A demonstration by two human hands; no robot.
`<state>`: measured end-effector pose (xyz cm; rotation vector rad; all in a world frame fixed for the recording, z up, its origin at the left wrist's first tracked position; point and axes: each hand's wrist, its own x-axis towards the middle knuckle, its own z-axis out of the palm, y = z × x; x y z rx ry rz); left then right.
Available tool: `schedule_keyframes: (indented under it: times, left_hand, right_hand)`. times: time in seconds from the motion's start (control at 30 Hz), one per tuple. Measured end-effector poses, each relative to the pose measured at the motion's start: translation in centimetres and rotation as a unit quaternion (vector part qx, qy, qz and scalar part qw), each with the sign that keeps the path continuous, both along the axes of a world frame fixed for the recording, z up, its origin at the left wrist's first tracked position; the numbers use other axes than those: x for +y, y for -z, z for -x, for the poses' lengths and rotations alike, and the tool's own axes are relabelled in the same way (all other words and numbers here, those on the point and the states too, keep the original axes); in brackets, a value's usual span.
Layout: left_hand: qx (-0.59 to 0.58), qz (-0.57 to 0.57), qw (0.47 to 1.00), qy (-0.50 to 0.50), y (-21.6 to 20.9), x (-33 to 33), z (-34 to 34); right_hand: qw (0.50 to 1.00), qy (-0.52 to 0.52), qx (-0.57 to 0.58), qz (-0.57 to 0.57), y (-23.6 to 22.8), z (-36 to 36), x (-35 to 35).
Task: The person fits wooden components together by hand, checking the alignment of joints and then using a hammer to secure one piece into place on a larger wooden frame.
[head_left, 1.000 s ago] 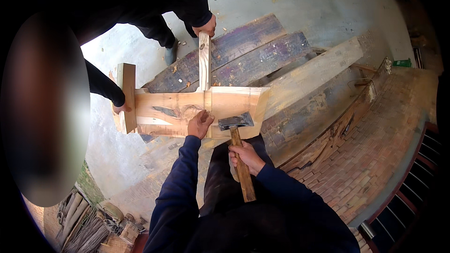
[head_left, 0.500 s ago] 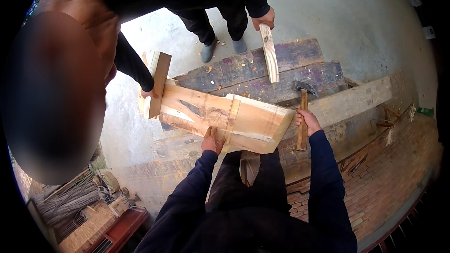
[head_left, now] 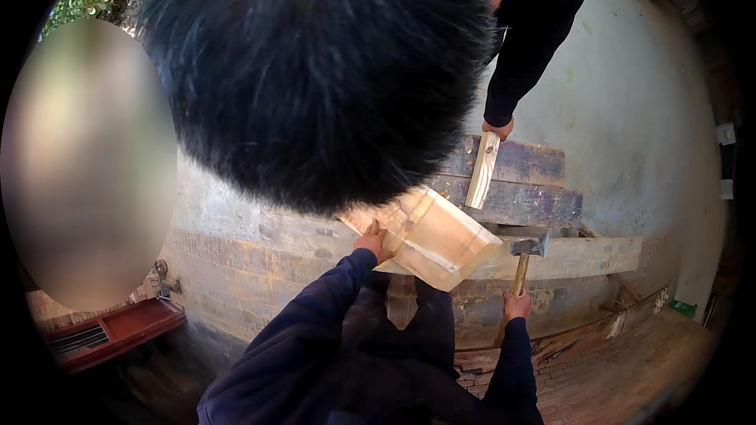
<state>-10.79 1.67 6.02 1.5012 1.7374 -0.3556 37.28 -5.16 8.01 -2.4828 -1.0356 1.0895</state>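
A co-worker's head (head_left: 323,71) covers the left part of the pale wooden board (head_left: 441,240) before me. My left forearm (head_left: 319,295) slants up and rightward, my left hand (head_left: 373,242) lying on the board's near edge; I can't tell whether those fingers pinch it. Past the board, the co-worker's hand (head_left: 498,127) holds a wood strip (head_left: 483,171). Farther right, my right forearm (head_left: 516,362) rises nearly upright, right hand (head_left: 517,304) wrapped around the handle of a hammer (head_left: 521,269), metal end uppermost.
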Motion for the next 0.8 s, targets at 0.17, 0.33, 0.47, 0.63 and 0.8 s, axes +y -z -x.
schedule_keyframes:
  times: [0.17, 0.33, 0.47, 0.63, 0.8]
  left_hand:
    - [-0.006, -0.017, 0.998, 0.06, 0.7, -0.5, 0.9]
    - [-0.017, -0.013, 0.997, 0.079, 0.4, -1.0, 1.8]
    - [-0.015, -0.002, 0.996, 0.085, 0.2, -0.5, 1.6]
    - [-0.04, -0.002, 0.998, 0.057, 0.9, -0.8, 2.3]
    - [0.026, 0.036, 0.997, 0.065, 0.4, 0.0, 0.6]
  right_hand:
    - [0.955, -0.062, -0.287, 0.036, 1.6, -2.6, 0.0]
    - [0.945, -0.012, -0.328, 0.0, 1.5, -2.0, 6.1]
    - [0.95, 0.002, -0.314, 0.005, 3.4, -2.7, 9.6]
    - [0.978, -0.022, -0.202, 0.052, 7.0, -4.0, 12.0]
    - [0.985, -0.011, -0.149, 0.091, 8.4, -4.8, 12.3]
